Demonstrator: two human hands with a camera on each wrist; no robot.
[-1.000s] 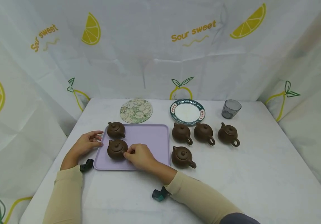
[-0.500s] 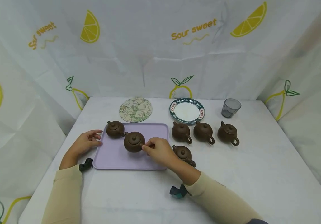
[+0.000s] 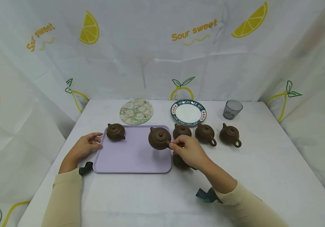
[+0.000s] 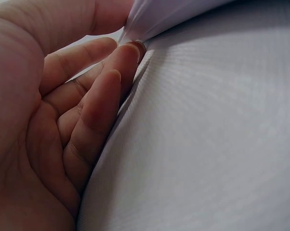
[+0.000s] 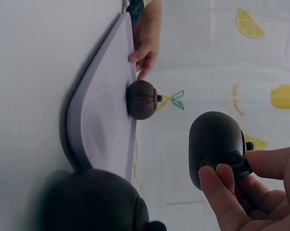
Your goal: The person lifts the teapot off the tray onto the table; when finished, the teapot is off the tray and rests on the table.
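Note:
My right hand (image 3: pixel 190 151) pinches the handle of a small brown teapot (image 3: pixel 159 138) between thumb and fingers. In the right wrist view this teapot (image 5: pixel 215 144) hangs in the air, higher than the purple tray (image 3: pixel 131 164); from the head it overlaps the tray's right end. Another brown teapot (image 3: pixel 115 131) stands in the tray's back left corner. At the tray's left edge rests my left hand (image 3: pixel 85 146), its fingers loosely bent. The left wrist view has its thumb (image 4: pixel 111 17) against the tray wall and the other fingertips close beside it.
Right of the tray stand several more brown teapots (image 3: pixel 205 134), one (image 3: pixel 180 160) partly hidden behind my right hand. Farther back lie a round patterned mat (image 3: pixel 136 112) and a green-rimmed plate (image 3: pixel 188 113). A grey glass (image 3: pixel 232 109) stands at the back right.
The right hand has lifted the teapot off the tray's left part and carried it rightward to above the tray's right edge. The left hand has stayed at the tray's left edge.

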